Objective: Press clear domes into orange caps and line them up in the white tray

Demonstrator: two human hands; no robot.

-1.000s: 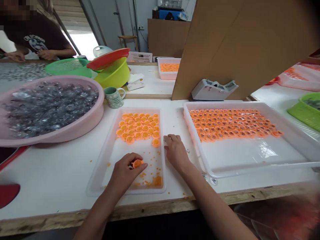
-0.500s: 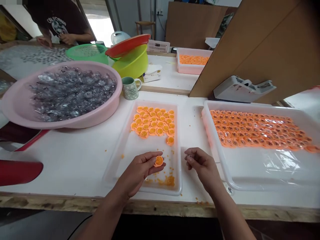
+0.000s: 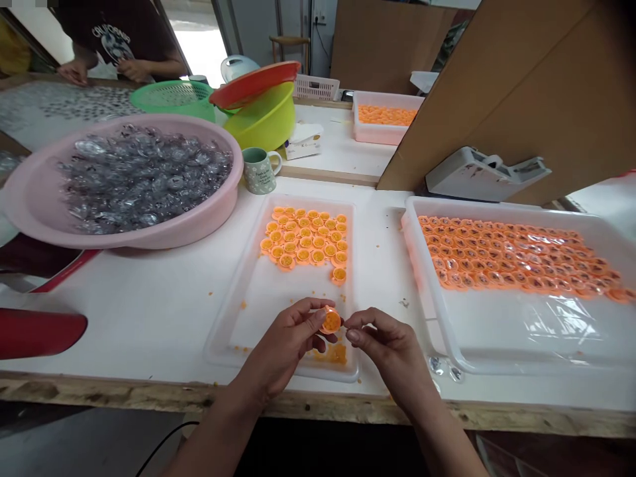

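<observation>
My left hand [image 3: 298, 338] pinches a small round orange cup [image 3: 330, 320] with yellow bits in it, tilted toward me. Close against the cup's right edge, my right hand [image 3: 385, 341] has thumb and forefinger pressed together; a tiny dark thing shows near the fingertips, too small to name. Beneath the left hand lies a shallow white tray [image 3: 232, 291]. Rows of similar filled orange cups [image 3: 304, 242] fill its far part, and one cup [image 3: 338, 275] sits a little nearer. Loose yellow bits [image 3: 338, 354] are heaped in its near right corner.
On the right, a larger tray [image 3: 489, 331] holds rows of covered orange pieces [image 3: 497, 255]. Small clear pieces [image 3: 454, 372] lie beside it. A pink basin [image 3: 213, 215] of clear wrapped pieces and a mug [image 3: 259, 173] stand left. A person [image 3: 124, 50] works across the table.
My right hand has moved left, up to the orange cup. My left hand has shifted slightly right with the cup. More small clear pieces now show beside the right tray.
</observation>
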